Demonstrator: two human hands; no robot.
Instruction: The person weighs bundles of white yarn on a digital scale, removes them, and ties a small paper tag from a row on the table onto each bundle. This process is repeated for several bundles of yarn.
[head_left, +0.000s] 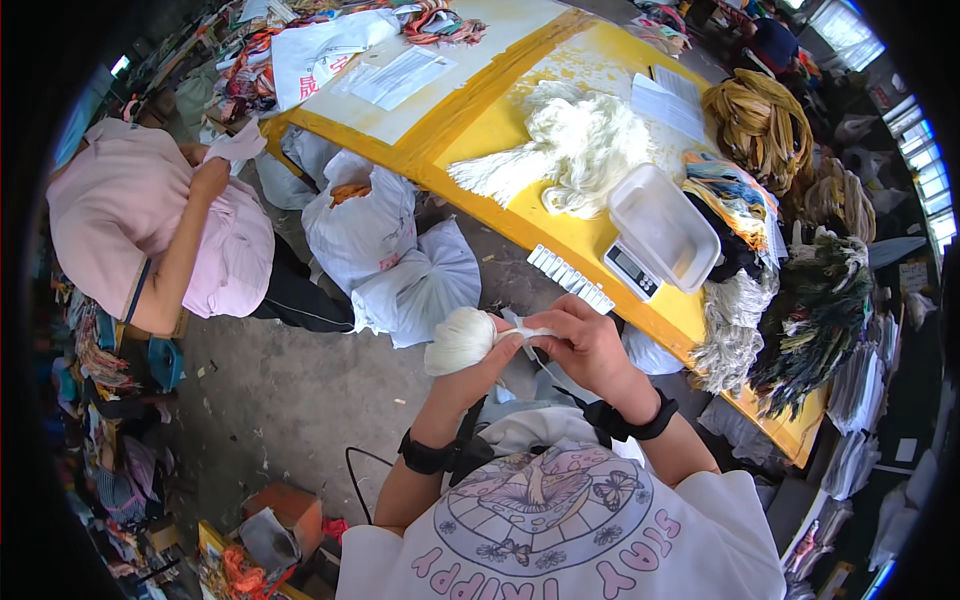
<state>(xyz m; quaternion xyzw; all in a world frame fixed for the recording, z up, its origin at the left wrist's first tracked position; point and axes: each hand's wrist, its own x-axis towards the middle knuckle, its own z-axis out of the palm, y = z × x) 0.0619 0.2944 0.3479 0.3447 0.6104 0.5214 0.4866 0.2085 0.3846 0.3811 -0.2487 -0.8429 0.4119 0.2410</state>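
My left hand (478,378) is closed around a bundle of white thread (460,342), whose rounded end bulges out to the left. With its fingers pinched, my right hand (590,345) grips a thin white strip (524,329) at the bundle's narrow end. Both hands are close together in front of my chest, short of the table edge. Beyond them, a loose heap of white thread skeins (590,135) lies on the yellow table (487,180). A clear plastic tub (665,225) sits on a small scale (632,270) to the right of the heap.
White tags (570,278) line the table's near edge. Multicoloured, dark and golden skeins (765,130) crowd its right side. Stuffed white bags (365,230) stand on the floor below. A person in pink (160,220) works at the left. Paper sheets (405,78) lie at the back.
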